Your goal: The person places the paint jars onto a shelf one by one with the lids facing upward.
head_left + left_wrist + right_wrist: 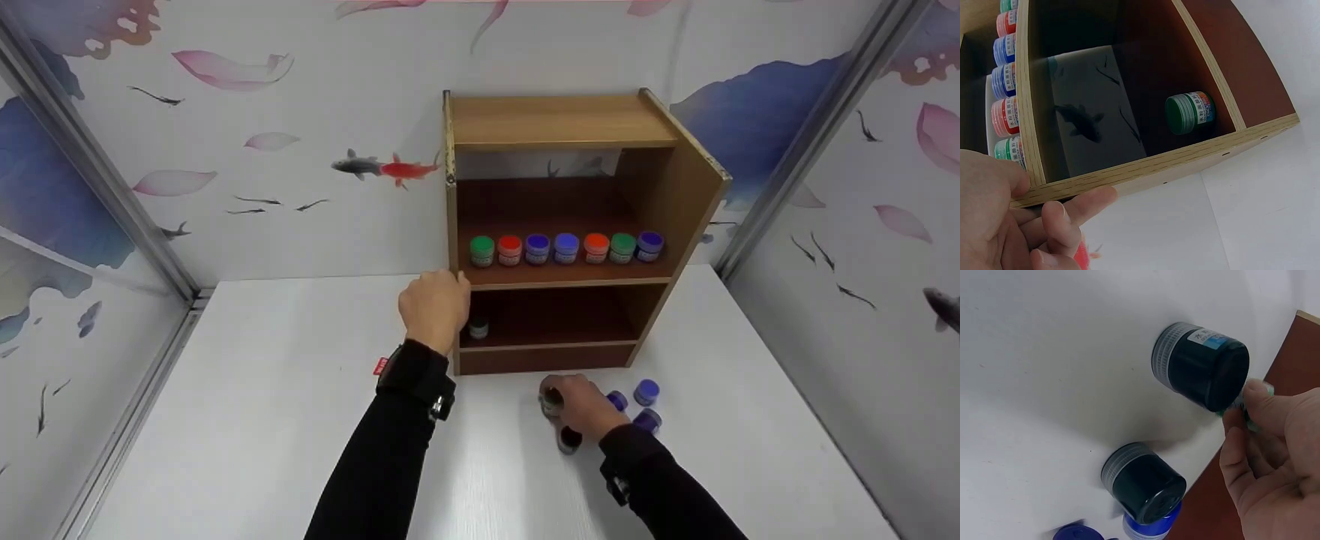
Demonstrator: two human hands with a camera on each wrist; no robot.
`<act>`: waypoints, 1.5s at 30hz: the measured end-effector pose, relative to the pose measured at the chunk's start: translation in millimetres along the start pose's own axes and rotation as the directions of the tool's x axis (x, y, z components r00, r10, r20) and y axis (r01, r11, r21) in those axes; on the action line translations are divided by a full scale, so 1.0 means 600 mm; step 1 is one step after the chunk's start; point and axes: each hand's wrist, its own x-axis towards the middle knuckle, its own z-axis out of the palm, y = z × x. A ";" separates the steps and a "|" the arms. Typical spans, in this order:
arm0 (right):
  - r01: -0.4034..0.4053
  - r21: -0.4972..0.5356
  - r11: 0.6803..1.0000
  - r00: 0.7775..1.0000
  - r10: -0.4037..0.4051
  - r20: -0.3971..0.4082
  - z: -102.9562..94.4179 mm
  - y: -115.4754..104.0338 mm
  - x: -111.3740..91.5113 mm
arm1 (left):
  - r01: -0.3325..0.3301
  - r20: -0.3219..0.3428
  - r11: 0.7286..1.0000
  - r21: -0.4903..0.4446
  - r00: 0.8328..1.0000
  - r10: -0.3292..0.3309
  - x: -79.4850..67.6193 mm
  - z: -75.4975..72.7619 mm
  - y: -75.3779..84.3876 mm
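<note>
My left hand (pixel 435 306) grips the left side panel of a small wooden shelf (pixel 564 120); in the left wrist view its thumb and fingers lie on either side of the panel edge. A green jar of paint (pixel 1190 112) stands in the lower compartment near that panel. In front of the shelf, my right hand (pixel 589 405) pinches a greenish paint jar (pixel 1268 388) between thumb and fingers, partly hidden behind a dark jar (pixel 1193 363). Another dark jar (pixel 1143 481) lies on its side close by.
Several jars with green, red and blue lids, among them a red one (pixel 510 250), line the shelf's upper level. Blue-lidded jars (pixel 646 391) are on the white table (pixel 262 420) right of my right hand. Patterned walls enclose the table.
</note>
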 end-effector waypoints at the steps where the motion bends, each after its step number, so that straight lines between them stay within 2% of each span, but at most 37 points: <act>1: -0.002 0.009 1.000 1.000 0.002 0.004 -0.001 0.001 0.000 | -0.001 0.000 1.000 0.001 1.000 0.001 0.000 0.000 0.000; 12: 0.034 0.008 0.999 0.999 -0.034 -0.005 -0.005 0.008 0.002 | 0.016 0.015 1.000 0.008 1.000 -0.016 0.002 -0.001 0.001; 21: 0.019 0.001 1.000 1.000 -0.019 0.013 -0.006 0.006 0.002 | 0.014 0.025 1.000 0.004 1.000 -0.014 0.002 0.001 0.000; 31: -0.003 0.016 1.000 1.000 0.003 0.001 -0.013 -0.004 0.001 | 0.000 0.007 1.000 0.003 1.000 0.000 0.000 -0.001 -0.001; 35: 0.017 0.016 1.000 1.000 -0.017 -0.003 -0.016 -0.010 0.002 | -0.005 0.000 1.000 0.001 1.000 0.005 0.000 -0.002 -0.001; 45: 0.004 0.041 0.999 0.999 -0.005 0.036 -0.032 -0.023 0.009 | 0.000 0.005 1.000 0.005 1.000 0.000 -0.001 -0.002 -0.001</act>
